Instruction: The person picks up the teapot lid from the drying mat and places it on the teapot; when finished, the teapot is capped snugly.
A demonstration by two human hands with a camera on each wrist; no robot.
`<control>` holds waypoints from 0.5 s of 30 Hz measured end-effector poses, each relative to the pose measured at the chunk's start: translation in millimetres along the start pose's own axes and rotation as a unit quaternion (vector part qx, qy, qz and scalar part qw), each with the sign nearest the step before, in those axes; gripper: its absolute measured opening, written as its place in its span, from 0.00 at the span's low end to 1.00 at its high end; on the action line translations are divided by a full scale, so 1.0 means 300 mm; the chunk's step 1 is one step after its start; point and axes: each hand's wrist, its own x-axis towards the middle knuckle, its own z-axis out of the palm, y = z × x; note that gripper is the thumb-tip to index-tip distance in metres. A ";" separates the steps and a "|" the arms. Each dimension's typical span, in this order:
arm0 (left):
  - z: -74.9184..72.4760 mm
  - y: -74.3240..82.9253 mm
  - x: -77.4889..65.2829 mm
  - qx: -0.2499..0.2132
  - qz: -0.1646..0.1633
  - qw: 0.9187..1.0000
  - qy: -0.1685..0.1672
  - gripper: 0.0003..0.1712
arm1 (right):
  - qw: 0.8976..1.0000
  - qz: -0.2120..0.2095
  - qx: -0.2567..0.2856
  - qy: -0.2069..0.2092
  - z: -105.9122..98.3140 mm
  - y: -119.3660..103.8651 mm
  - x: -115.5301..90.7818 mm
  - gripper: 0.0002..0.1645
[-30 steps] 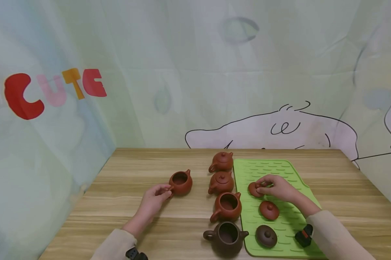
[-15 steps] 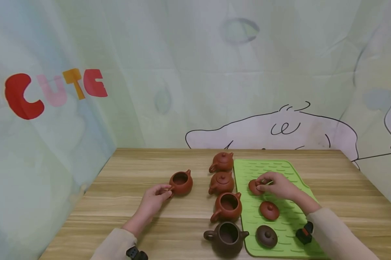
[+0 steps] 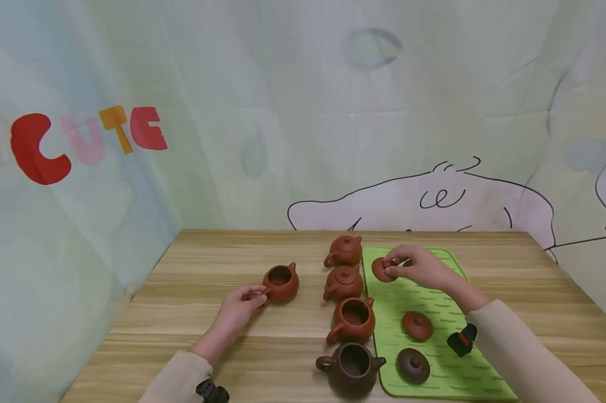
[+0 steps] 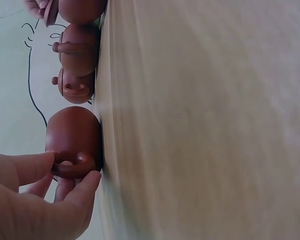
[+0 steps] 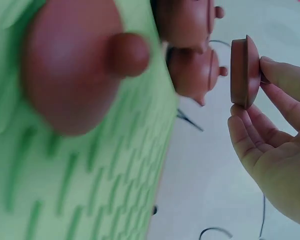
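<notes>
My left hand [image 3: 238, 308] pinches the handle of a lidless reddish-brown teapot [image 3: 282, 290], which stands on the table to the left of the others. In the left wrist view, thumb and fingers close round the handle of that teapot [image 4: 74, 132]. My right hand [image 3: 423, 268] holds a reddish teapot lid [image 3: 381, 270] by its knob, over the far left part of the green mat [image 3: 449, 386]. The right wrist view shows this lid [image 5: 245, 72] raised clear of the mat, its rim facing away from the palm.
Two lidded reddish teapots, the far one [image 3: 345, 250] and the nearer one [image 3: 344, 282], stand along the mat's left edge. Closer are an open reddish teapot [image 3: 353, 322] and an open dark brown teapot [image 3: 352, 369]. A reddish lid [image 3: 417, 326] and a dark lid [image 3: 413, 366] lie on the mat.
My right hand has lifted the reddish lid off the mat and carried it away from me and slightly left. The left hand and its teapot have stayed in place.
</notes>
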 end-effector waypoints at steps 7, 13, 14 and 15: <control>-0.003 0.004 -0.001 0.005 -0.003 1.000 -0.003 0.14 | 1.000 -0.007 0.003 -0.021 0.024 -0.081 0.076 0.11; -0.006 0.008 0.000 0.003 -0.007 1.000 -0.006 0.15 | 0.999 -0.026 -0.001 -0.033 0.072 -0.158 0.157 0.10; -0.006 0.008 0.000 0.000 -0.007 1.000 -0.007 0.15 | 0.999 -0.031 0.001 -0.037 0.082 -0.171 0.168 0.10; -0.006 0.008 0.000 -0.005 -0.007 1.000 -0.008 0.15 | 0.999 -0.035 0.004 -0.042 0.092 -0.184 0.179 0.10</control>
